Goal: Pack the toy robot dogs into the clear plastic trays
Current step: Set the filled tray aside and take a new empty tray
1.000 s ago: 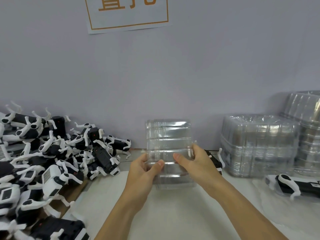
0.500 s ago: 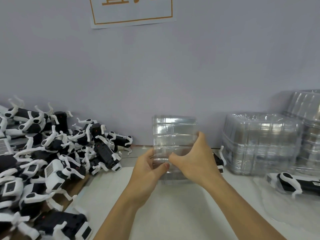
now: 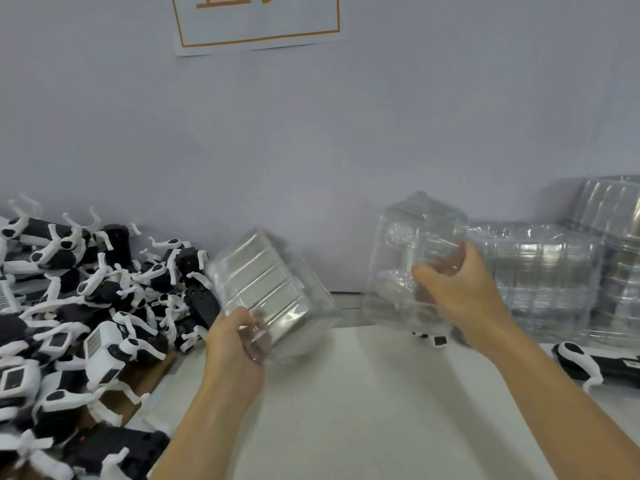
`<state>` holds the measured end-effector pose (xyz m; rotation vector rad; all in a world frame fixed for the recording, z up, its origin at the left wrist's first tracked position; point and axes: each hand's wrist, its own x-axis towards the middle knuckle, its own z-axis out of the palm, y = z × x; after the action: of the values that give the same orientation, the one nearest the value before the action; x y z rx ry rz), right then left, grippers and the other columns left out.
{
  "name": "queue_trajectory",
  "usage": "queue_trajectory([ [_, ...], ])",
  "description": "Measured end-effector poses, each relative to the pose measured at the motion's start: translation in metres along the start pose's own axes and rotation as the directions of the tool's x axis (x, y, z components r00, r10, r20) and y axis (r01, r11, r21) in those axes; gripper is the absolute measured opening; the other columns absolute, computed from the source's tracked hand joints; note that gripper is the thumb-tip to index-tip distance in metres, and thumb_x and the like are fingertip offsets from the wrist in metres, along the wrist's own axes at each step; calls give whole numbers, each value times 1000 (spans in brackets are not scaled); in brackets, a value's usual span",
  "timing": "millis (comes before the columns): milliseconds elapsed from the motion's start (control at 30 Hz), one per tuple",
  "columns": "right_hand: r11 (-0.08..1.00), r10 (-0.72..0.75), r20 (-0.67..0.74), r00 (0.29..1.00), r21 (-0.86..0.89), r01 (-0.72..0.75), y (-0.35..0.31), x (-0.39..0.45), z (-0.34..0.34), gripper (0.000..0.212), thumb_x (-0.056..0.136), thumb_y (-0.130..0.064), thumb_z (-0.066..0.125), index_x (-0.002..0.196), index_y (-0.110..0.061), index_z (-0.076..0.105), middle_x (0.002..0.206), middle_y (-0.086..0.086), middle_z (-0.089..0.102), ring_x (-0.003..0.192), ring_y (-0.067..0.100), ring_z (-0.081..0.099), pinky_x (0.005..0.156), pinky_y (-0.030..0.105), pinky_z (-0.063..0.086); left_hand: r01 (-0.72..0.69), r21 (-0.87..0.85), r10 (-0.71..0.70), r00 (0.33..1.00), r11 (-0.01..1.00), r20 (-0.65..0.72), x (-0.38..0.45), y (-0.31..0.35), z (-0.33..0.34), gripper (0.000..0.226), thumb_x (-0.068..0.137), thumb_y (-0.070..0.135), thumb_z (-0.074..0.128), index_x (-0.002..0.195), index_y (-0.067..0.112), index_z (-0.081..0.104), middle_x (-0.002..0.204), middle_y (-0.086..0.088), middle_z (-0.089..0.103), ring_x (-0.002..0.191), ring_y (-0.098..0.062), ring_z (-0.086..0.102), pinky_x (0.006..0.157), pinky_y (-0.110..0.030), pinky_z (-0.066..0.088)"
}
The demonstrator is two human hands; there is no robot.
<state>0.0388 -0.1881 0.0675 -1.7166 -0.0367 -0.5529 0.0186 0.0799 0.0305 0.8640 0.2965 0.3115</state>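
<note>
My left hand grips the near corner of a clear ribbed plastic tray, tilted above the white table. My right hand holds a second clear plastic tray, lifted and upright to the right of the first. The two trays are apart. A heap of black-and-white toy robot dogs fills the left side. One more robot dog lies at the right edge, and part of another shows below the right tray.
Stacks of clear plastic trays stand at the back right against the grey wall, a taller stack beside them. A white table surface lies between my arms. A paper sign hangs on the wall above.
The stack held by both hands has been pulled apart: my left hand carried one tray left and tilted it, my right hand carried the other right and up.
</note>
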Motion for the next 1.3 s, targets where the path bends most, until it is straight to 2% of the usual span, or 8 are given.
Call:
queue_trajectory([
  [167, 998, -52, -24, 998, 27, 52, -12, -3, 4, 45, 66, -30, 73, 104, -32, 50, 101, 0, 65, 85, 14, 69, 75, 36, 60, 131, -239, -158, 983, 962, -95, -20, -27, 16, 22, 67, -7, 33, 68, 12, 45, 50, 1, 52, 35, -10, 49, 58, -29, 47],
  [333, 995, -103, -15, 995, 7, 103, -19, -1, 1, 40, 74, -22, 75, 99, -37, 48, 100, -4, 64, 72, -7, 60, 53, 7, 45, 220, 246, -232, 972, 944, 20, -12, -40, 16, 11, 86, -6, 56, 82, 2, 63, 64, -11, 66, 54, -17, 57, 60, -28, 46],
  [533, 995, -84, 20, 996, -50, 85, -27, -4, -3, 49, 75, -20, 73, 115, -14, 46, 84, -8, 52, 64, -2, 51, 63, 22, 55, 27, 841, -117, 992, 541, 43, -10, -46, 6, 35, 68, 40, 88, 83, 13, 72, 62, 1, 64, 49, -17, 52, 49, -21, 38],
  [633, 996, -71, 46, 996, -51, 73, -31, -5, -5, 47, 75, -18, 73, 113, -9, 49, 85, -6, 52, 64, 0, 52, 60, 21, 58, -104, 936, 102, 992, 335, 73, -7, -47, 4, 44, 78, 41, 80, 54, 16, 53, 51, 2, 58, 50, -22, 53, 54, -25, 40],
  [700, 997, -51, 69, 996, -60, 55, -33, -7, -5, 47, 76, -19, 74, 113, -8, 48, 87, -4, 51, 73, 9, 54, 75, 44, 61, -187, 937, 196, 972, 294, 133, -1, -42, 4, 44, 82, 38, 78, 53, 15, 54, 50, 3, 57, 52, -21, 53, 55, -27, 40],
  [867, 995, -41, 73, 997, -86, 47, -36, -8, -6, 50, 75, -23, 75, 117, -15, 49, 98, 6, 57, 87, 19, 61, 83, 46, 57, -317, 883, 404, 900, 346, 165, 6, -39, 4, 22, 81, 26, 79, 89, 16, 62, 99, -8, 62, 88, -22, 55, 76, -35, 46],
  [1000, 994, -52, 59, 997, -93, 57, -35, -7, -3, 49, 73, -28, 75, 113, -18, 49, 111, 9, 57, 100, 24, 60, 79, 37, 54, -256, 838, 401, 915, 482, 49, 8, -39, 1, 74, 78, 23, 84, 133, 9, 38, 126, -9, 47, 106, -25, 47, 88, -33, 42],
  [1300, 968, -179, 48, 983, -172, 185, -45, -7, -1, 79, 73, -30, 78, 136, -38, 30, 109, -8, 51, 95, 5, 53, 69, 17, 39, -253, 806, 244, 960, 535, 139, 7, -52, 5, 50, 82, 22, 77, 117, 17, 41, 118, -7, 54, 103, -23, 56, 78, -32, 40],
])
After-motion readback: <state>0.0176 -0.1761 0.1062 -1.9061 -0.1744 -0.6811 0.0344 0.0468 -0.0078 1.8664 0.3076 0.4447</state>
